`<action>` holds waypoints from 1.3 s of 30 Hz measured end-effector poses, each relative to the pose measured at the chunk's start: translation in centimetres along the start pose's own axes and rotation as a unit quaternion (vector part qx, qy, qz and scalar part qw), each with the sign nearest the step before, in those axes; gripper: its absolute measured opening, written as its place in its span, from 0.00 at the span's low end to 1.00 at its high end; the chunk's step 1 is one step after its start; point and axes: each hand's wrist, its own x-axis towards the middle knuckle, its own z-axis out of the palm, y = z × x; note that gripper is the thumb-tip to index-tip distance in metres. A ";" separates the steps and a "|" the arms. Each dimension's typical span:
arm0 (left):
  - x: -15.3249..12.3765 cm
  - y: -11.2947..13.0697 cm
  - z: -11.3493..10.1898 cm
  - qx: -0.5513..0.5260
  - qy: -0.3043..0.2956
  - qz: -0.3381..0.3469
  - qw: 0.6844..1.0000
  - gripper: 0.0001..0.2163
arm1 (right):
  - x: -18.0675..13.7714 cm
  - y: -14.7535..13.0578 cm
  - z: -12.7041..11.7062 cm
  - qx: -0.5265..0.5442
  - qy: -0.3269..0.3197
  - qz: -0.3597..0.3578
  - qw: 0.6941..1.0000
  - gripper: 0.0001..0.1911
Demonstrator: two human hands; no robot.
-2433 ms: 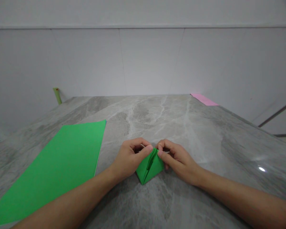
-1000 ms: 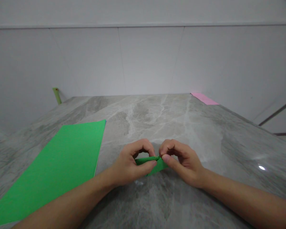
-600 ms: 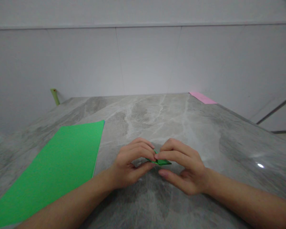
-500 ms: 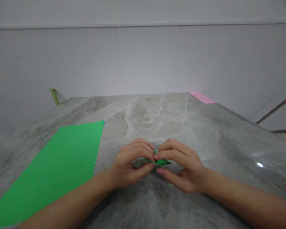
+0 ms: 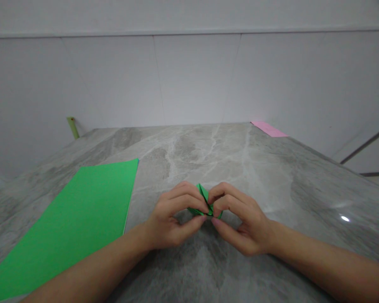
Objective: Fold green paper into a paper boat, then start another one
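A small folded piece of green paper (image 5: 203,192) is between my two hands, low in the middle of the head view. One pointed flap of it stands up behind my fingertips. My left hand (image 5: 178,214) pinches its left part between thumb and fingers. On the other side, my right hand (image 5: 240,216) grips the right part, thumb below and bent fingers above. My fingers hide much of the folds.
Large green sheets (image 5: 78,214) lie to the left, partly under my left forearm. A pink sheet (image 5: 268,128) rests at the far right corner of the grey marbled table (image 5: 189,151). Beyond the left far corner is a light green strip (image 5: 73,127). A white wall (image 5: 189,80) rises behind.
A pointed flap of the folded green paper now stands up between my hands. My right thumb has closed against the paper's near edge, and my right fingers have shifted slightly right.
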 end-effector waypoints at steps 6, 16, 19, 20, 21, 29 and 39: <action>-0.2 -0.4 -0.2 -0.082 0.082 -0.064 0.991 0.08 | -0.2 0.7 -0.1 -0.012 0.050 0.019 0.998 0.10; 0.2 -2.0 -0.5 -0.230 0.306 -0.222 0.897 0.04 | -1.0 2.5 0.1 0.010 0.209 0.168 0.963 0.04; 0.5 -2.4 -0.9 -0.285 0.340 -0.262 0.857 0.09 | -0.8 3.1 0.0 0.043 0.264 0.229 0.936 0.05; 0.5 -2.6 -1.0 -0.300 0.345 -0.272 0.847 0.10 | -0.7 3.2 0.0 0.055 0.277 0.246 0.927 0.06; 0.6 -2.6 -1.1 -0.311 0.351 -0.281 0.837 0.10 | -0.6 3.3 -0.1 0.064 0.289 0.260 0.919 0.07; 1.5 -2.6 -1.2 -0.371 0.435 -0.339 0.747 0.12 | -0.4 4.2 -0.5 0.103 0.353 0.327 0.871 0.09; 1.4 -2.4 -0.9 -0.380 0.373 -0.378 0.757 0.10 | -0.6 4.8 -0.4 0.202 0.353 0.371 0.835 0.14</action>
